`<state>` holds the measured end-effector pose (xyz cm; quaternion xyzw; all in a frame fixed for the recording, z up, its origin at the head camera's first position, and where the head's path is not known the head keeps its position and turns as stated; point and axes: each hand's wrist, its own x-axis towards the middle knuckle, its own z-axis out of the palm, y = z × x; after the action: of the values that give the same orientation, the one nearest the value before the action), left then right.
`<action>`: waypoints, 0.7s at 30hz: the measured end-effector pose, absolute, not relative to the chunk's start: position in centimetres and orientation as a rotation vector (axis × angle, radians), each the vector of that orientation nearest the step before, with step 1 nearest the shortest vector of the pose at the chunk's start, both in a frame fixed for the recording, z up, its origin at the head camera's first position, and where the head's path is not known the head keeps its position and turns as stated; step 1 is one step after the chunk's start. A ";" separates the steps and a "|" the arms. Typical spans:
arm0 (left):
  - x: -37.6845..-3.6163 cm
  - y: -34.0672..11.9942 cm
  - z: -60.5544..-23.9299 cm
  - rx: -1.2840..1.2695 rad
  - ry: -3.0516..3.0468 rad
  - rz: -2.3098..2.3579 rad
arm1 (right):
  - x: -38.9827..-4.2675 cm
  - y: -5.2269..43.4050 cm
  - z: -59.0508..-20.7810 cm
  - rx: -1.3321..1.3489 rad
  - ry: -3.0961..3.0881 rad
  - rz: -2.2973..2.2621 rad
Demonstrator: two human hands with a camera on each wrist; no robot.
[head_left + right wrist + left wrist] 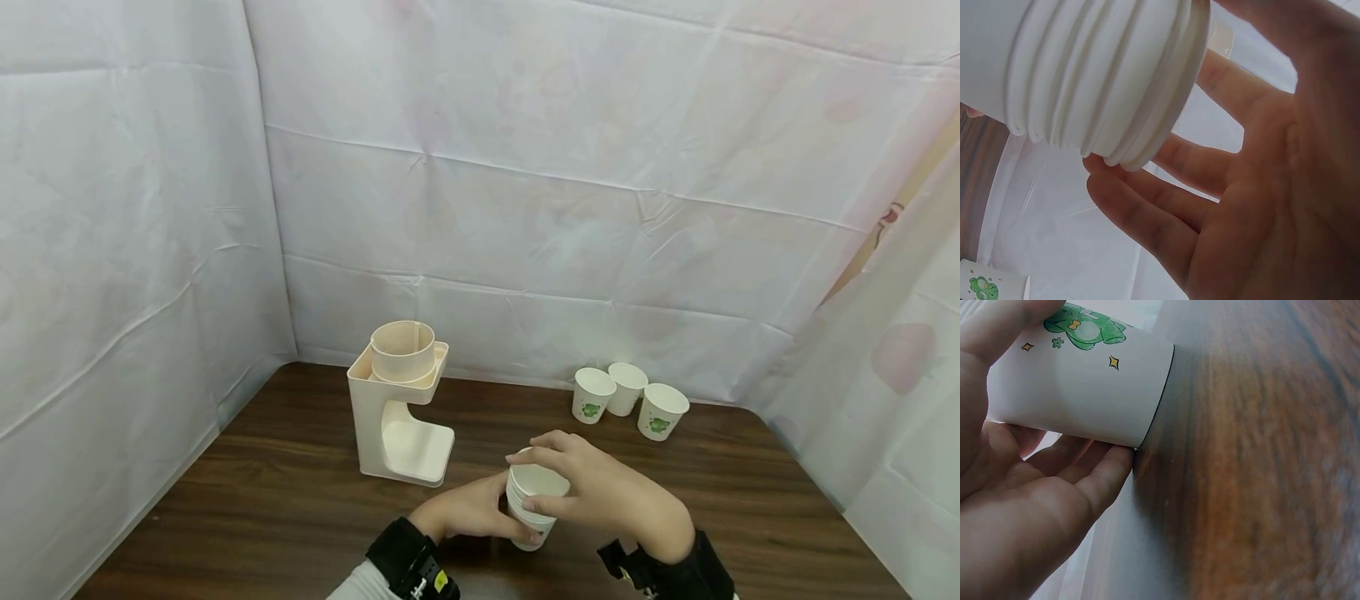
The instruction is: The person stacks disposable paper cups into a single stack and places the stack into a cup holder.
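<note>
Both hands point(525, 500) hold the cup stack point(534, 498) upright, mouths up.

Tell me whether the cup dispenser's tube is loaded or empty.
Cannot tell. The head view shows only the rim and upper inside wall of the cup dispenser; deeper down is hidden.

Stack of white paper cups point(534, 498): nested, several rolled rims showing one above the other near the top, perhaps five or six; count uncertain. Mouth faces up, top cup's interior plain white. Outer cup carries a green cartoon print with small yellow stars. Stack tilted slightly off vertical; base appears to rest on the dark wood tabletop point(285, 500), near its front edge, roughly centre.
</note>
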<state>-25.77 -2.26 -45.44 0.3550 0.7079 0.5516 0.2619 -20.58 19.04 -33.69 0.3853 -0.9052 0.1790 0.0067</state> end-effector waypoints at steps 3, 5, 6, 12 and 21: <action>-25.8 -2.2 -45.4 0.959 1.917 1.494 | -20.6 19.2 -33.6 1.186 -2.854 0.584; -25.8 -2.1 -45.4 0.965 1.917 1.495 | -20.6 19.3 -33.4 1.180 -2.853 0.592; -25.8 -2.1 -45.4 0.969 1.918 1.494 | -20.6 19.4 -33.4 1.178 -2.854 0.597; -25.9 -2.2 -45.4 0.986 1.909 1.493 | -20.7 19.7 -33.3 1.181 -2.851 0.610; -26.0 -2.2 -45.6 0.998 1.895 1.516 | -21.0 20.4 -33.1 1.147 -2.879 0.675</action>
<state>-26.02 -2.17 -45.63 0.3676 0.6980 0.5587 0.2560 -20.96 20.38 -33.09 0.3616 -0.9076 0.2127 -0.0150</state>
